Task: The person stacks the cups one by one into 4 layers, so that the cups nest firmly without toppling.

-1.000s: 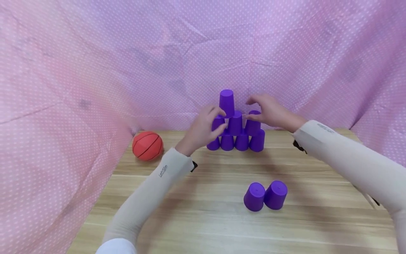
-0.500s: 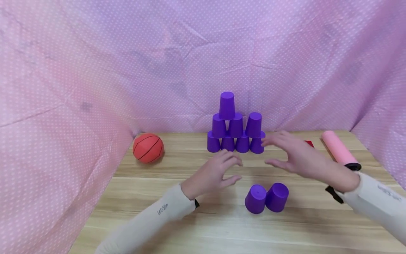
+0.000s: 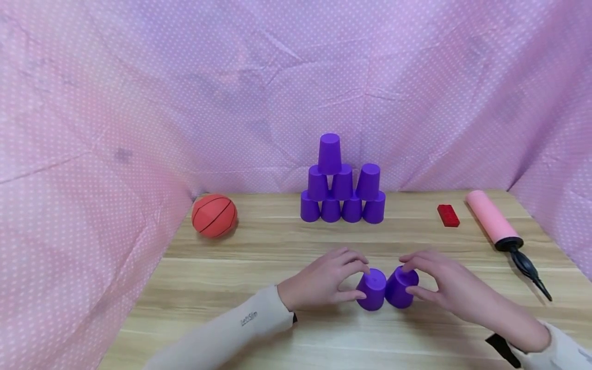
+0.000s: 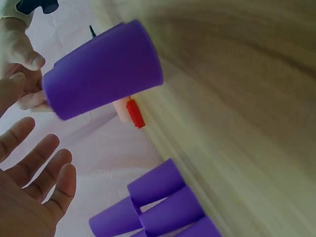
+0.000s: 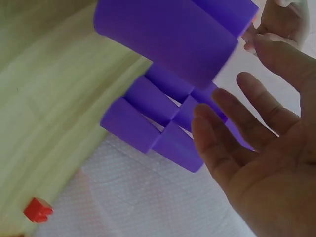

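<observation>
Two upside-down purple cups stand side by side near the front of the table. My left hand (image 3: 324, 280) is at the left cup (image 3: 373, 297), its thumb and fingertips right at the cup's upper edge. Around the top of the right cup (image 3: 398, 294) my right hand (image 3: 455, 289) reaches from the other side, thumb and fingers spread apart. Both wrist views show relaxed, parted fingers beside the cups. Behind them rises a stack of purple cups (image 3: 342, 185): several in the bottom row, three above, and one on top at the left.
An orange-red basketball (image 3: 215, 216) sits at the back left of the wooden table (image 3: 259, 246). At the right lie a red toy brick (image 3: 448, 216) and a pink hand pump (image 3: 492, 218) with a black nozzle end. Pink dotted cloth (image 3: 277, 92) hangs behind the table.
Both hands have come away from the stack toward the front and now surround the two front cups. The brick and pump, earlier hidden by the right arm, show fully. The stack looks the same.
</observation>
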The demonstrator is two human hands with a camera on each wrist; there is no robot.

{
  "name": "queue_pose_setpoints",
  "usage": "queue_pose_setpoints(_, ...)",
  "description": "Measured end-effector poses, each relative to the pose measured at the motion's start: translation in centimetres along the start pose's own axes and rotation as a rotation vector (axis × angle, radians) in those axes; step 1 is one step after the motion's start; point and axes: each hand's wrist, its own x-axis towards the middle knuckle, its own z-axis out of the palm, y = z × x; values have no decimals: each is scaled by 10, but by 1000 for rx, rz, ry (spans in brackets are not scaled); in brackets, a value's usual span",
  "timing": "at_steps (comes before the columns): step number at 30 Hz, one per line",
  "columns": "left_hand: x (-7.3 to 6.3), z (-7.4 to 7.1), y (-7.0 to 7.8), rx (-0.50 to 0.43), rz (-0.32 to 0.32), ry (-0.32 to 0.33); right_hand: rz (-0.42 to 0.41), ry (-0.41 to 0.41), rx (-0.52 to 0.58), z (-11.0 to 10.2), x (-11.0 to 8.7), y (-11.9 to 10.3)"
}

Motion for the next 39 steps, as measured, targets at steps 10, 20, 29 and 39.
queue_pose_setpoints(10,8,10,6,35,-17,-42,10,-7,59,10,-2,4)
queue_pose_setpoints(20,11,15,5,37,-5,-37,37,-143,129,3,-2,8)
queue_pose_setpoints(29,13,16,7,10,-24,-69,137,-206,201,1,-3,9)
queue_pose_setpoints(39,12,17,8,-16,-64,-108,149,-186,161,0,-3,11)
